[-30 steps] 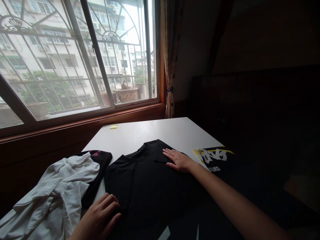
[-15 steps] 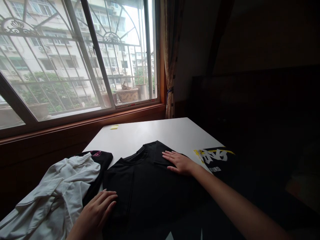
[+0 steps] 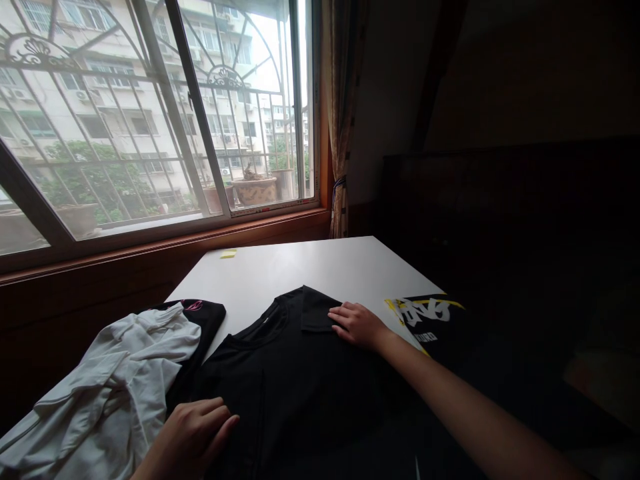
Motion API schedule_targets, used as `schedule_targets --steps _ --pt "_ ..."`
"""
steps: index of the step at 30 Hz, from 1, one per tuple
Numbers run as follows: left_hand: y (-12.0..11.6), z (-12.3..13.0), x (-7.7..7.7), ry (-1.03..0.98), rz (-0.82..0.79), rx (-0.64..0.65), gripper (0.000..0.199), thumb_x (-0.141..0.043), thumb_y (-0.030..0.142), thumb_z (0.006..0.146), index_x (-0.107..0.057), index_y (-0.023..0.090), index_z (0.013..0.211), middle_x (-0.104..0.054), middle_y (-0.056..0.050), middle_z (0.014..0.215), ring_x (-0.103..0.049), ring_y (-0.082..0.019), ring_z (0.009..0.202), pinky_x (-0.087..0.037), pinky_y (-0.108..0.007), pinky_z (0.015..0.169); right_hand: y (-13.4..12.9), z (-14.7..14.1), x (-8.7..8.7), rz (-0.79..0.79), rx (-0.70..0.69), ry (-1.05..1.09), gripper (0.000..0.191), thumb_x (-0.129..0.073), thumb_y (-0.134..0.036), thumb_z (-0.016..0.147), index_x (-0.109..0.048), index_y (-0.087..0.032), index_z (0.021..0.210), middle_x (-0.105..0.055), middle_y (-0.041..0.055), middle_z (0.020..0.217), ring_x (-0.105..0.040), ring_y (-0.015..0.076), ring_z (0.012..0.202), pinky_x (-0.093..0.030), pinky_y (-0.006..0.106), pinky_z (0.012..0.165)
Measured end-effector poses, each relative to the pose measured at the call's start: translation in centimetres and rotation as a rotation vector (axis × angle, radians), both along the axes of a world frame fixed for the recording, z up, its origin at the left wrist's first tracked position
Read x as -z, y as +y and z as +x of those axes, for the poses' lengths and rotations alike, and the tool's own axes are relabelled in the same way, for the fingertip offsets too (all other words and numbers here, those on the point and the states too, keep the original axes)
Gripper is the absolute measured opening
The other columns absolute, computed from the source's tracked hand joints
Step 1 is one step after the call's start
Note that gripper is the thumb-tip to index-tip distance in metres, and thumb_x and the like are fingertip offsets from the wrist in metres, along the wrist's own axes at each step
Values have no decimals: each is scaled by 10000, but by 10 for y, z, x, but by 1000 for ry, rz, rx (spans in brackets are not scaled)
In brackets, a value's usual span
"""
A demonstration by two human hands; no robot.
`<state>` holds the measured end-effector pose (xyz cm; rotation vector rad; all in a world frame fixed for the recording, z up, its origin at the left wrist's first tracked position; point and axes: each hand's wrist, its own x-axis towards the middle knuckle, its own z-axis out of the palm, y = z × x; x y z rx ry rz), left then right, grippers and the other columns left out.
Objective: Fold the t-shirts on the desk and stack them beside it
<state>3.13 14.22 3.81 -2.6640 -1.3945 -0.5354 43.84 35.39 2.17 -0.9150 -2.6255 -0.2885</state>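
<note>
A black T-shirt (image 3: 310, 387) lies on the white table, its collar facing the far left. The sleeve by my right hand is folded inward over the body. My right hand (image 3: 357, 325) is on that sleeve, fingers bent together and gripping the cloth near its edge. Lower down, my left hand (image 3: 197, 430) is closed at the shirt's left side, with its fingers curled and the fingertips partly hidden. The lower part of the shirt is lost in shadow.
To the left, a crumpled white garment (image 3: 115, 380) lies over a black garment (image 3: 213, 317) with a pink print. A dark cloth with white lettering (image 3: 430, 317) hangs at the right edge of the white table (image 3: 310, 263). A yellow sticker (image 3: 229, 254) marks its far corner, below the window.
The T-shirt's collar and far shoulder have shifted left and a little nearer. My left hand has moved down, its fingers more curled. My right hand's fingers have drawn in on the sleeve.
</note>
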Motion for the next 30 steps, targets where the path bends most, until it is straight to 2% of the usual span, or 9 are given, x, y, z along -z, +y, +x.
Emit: schedule_targets --steps 3,6,8,11,15,18,22,26,30 --pt "1 0 -3 -14 6 23 270 -486 244 1037 -692 237 864 -699 4 757 -687 -124 644 -523 -211 582 8 -8 2 -11 -6 4 385 -548 -363 1009 -698 -203 1327 -707 97 1313 -636 292 1149 -525 456 989" --pt "5 -2 -2 7 41 74 204 -556 272 1015 -709 288 1150 -775 -11 1082 -739 -169 998 -608 -246 848 13 -11 4 -11 -23 38 379 -555 -350 1006 -691 -228 1339 -708 85 1312 -634 280 1162 -521 453 1016" --pt "11 -6 5 70 82 103 305 -590 306 1002 -663 323 1298 -729 2 1297 -668 -198 1230 -576 -305 1021 15 -10 5 -11 -39 65 376 -556 -336 1007 -684 -242 1347 -709 77 1312 -634 269 1168 -518 449 1029" --pt "17 -12 22 178 139 85 506 -577 376 1008 -496 334 1506 -583 -6 1509 -548 -232 1391 -539 -374 1088 14 -8 5 -11 -57 95 361 -565 -316 999 -697 -248 1328 -717 74 1296 -636 263 1159 -521 446 1030" --pt "20 -16 39 242 157 1 669 -554 469 1010 -298 320 1611 -437 -26 1614 -442 -255 1472 -481 -414 1138 9 -6 4 -10 -72 106 341 -565 -304 992 -723 -237 1287 -727 76 1275 -639 269 1139 -526 452 1020" --pt "18 -15 41 253 135 -18 697 -541 498 1012 -251 326 1622 -394 -16 1637 -389 -241 1503 -412 -393 1189 -1 -6 1 -42 -48 89 357 -547 -301 996 -712 -236 1306 -712 82 1307 -632 279 1164 -522 465 1023" --pt "15 -15 40 287 117 -20 723 -526 531 1010 -214 328 1629 -355 -16 1654 -362 -247 1517 -377 -393 1203 -27 -9 3 -124 28 64 433 -497 -337 1015 -631 -236 1414 -622 80 1450 -572 298 1291 -462 494 1110" --pt "13 -14 41 320 121 -40 738 -500 562 1009 -184 332 1635 -347 -22 1655 -366 -260 1515 -367 -412 1199 -59 -6 10 -187 154 55 513 -461 -416 1034 -522 -252 1516 -458 73 1603 -425 314 1455 -361 522 1196" --pt "10 -12 44 344 118 -69 741 -472 589 1010 -162 343 1637 -346 -20 1654 -381 -263 1507 -357 -424 1192 -77 7 13 -282 336 38 544 -426 -512 1041 -483 -309 1543 -384 55 1648 -325 342 1516 -299 589 1209"
